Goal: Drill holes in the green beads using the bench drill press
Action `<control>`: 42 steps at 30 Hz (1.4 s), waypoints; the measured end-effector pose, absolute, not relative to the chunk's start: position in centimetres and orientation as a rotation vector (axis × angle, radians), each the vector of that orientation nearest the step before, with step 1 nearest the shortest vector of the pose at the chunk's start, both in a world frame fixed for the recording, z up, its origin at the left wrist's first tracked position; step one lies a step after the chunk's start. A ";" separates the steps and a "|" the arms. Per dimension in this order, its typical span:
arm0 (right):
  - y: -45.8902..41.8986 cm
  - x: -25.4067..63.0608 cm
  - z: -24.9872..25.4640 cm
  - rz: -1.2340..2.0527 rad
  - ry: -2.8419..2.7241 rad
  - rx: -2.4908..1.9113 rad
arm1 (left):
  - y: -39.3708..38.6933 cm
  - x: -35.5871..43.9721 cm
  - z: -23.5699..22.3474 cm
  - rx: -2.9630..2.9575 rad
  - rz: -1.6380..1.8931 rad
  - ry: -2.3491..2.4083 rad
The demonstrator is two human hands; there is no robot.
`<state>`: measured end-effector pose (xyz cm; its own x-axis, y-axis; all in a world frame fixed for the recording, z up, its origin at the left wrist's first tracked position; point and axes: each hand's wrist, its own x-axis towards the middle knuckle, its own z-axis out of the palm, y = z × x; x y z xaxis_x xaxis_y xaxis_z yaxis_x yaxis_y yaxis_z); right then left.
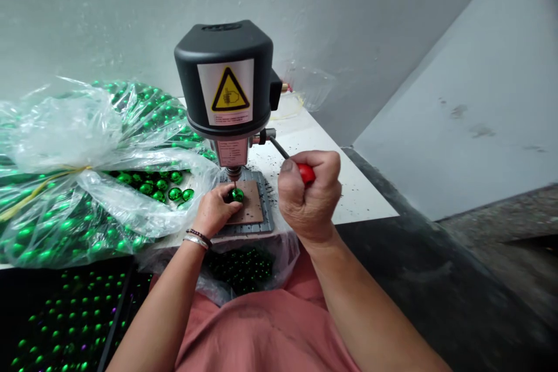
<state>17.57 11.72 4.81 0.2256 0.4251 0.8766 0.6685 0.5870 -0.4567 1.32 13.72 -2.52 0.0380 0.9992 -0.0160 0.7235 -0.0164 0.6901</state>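
Observation:
A black bench drill press (pixel 224 78) stands on the white table, a yellow warning sign on its front. Under its drill bit, on a brown board (pixel 250 203), rests a shiny green ball (pixel 238 195). My left hand (pixel 215 208) pinches this ball from the left, thumb and fingers around its side. The bit reaches down to the top of the ball. My right hand (pixel 310 195) is wrapped round the red knob (pixel 306 173) of the press's feed lever (pixel 279 147), to the right of the machine.
Large clear plastic bags (pixel 65 128) full of green balls cover the left side of the table. Several loose green balls (pixel 161 186) lie beside the press. An open bag (pixel 244 270) of balls sits below the table edge. Dark shavings dot the white tabletop (pixel 349 186).

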 end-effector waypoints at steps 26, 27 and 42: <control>15.5 17.3 10.9 0.140 -1.314 -0.964 | 9.4 -3.0 0.5 1.825 0.675 1.561; 15.5 17.3 10.8 0.149 -1.311 -0.954 | 9.9 -3.7 0.7 1.844 0.743 1.667; 14.9 17.4 10.2 0.046 -1.332 -0.961 | 15.6 -7.5 -1.8 1.954 0.563 2.190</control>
